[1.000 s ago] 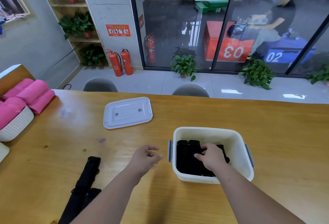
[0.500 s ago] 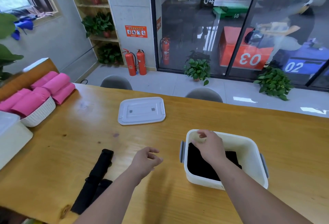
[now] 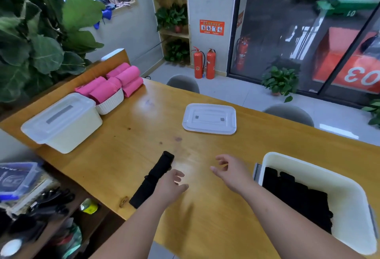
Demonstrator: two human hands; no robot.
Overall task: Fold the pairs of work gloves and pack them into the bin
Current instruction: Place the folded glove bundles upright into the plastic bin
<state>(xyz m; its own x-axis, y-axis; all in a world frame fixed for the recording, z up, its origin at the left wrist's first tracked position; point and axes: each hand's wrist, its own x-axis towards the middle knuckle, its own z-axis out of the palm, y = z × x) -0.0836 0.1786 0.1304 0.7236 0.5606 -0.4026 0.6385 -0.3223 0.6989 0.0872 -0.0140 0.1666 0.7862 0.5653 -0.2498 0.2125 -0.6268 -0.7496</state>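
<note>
While a dark stack of folded gloves [image 3: 298, 199] already lies in the open white bin [image 3: 308, 174] at the right of the head view, one long black pair of gloves [image 3: 153, 178] lies flat and unfolded on the worktop [image 3: 205, 217], well apart from the bin. Your left hand [image 3: 170, 186] hovers at that pair's near edge, its grip slack with the fingers loosely apart and nothing in it; whether it touches the fabric you cannot tell from here. Your right hand [image 3: 232, 171] hangs over bare wood between the pair and the bin, its grip likewise apart and empty. By the look of it you are most of the way through: this last visible pair needs folding and packing. The lid [image 3: 209, 118] lies flat farther back on the worktop, off the bin, so closing may be left too.
</note>
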